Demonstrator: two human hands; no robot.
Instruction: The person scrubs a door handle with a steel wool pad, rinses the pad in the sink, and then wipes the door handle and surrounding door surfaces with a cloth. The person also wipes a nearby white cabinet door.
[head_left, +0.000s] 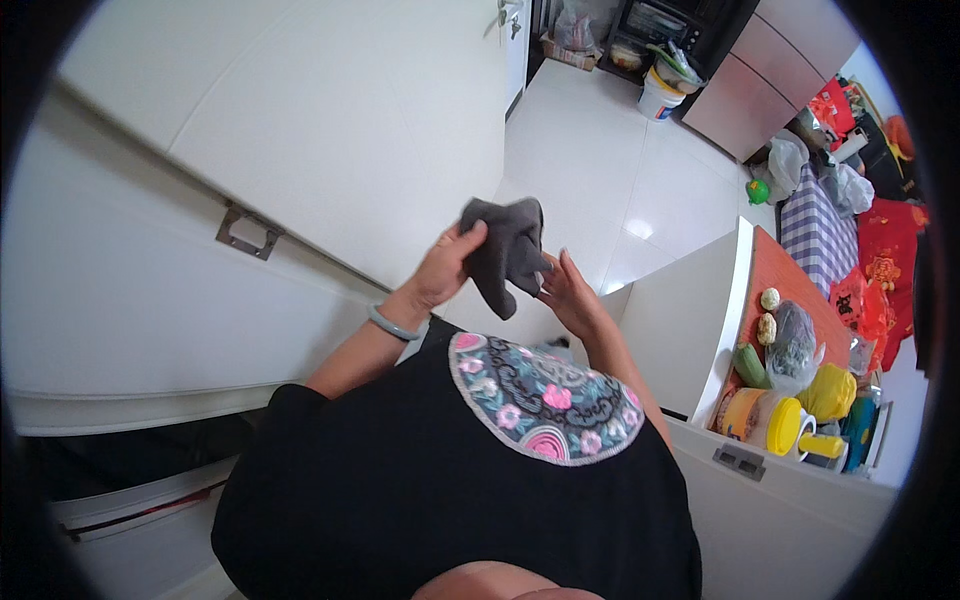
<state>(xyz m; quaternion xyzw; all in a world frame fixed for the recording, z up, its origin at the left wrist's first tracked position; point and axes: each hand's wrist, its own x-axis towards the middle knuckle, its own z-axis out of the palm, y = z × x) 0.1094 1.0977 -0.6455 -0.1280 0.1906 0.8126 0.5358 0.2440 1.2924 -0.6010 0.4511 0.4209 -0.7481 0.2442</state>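
A crumpled dark grey cloth (501, 251) hangs in front of my body, above the floor. My left hand (444, 268) pinches its left side, thumb on top; a pale green bangle (393, 324) circles that wrist. At the cloth's lower right edge is my right hand (571, 291), palm turned toward it, with the fingers partly spread. Some of these fingertips are hidden by the cloth, and whether they grip it is unclear.
A white door (337, 112) stands at the left. On the right, a cabinet's orange top (787, 262) holds a zucchini, bags and a yellow-lidded jar (780, 426). Beyond the pale tiled floor (585, 157) stands a white bucket (660, 97) bearing a bowl.
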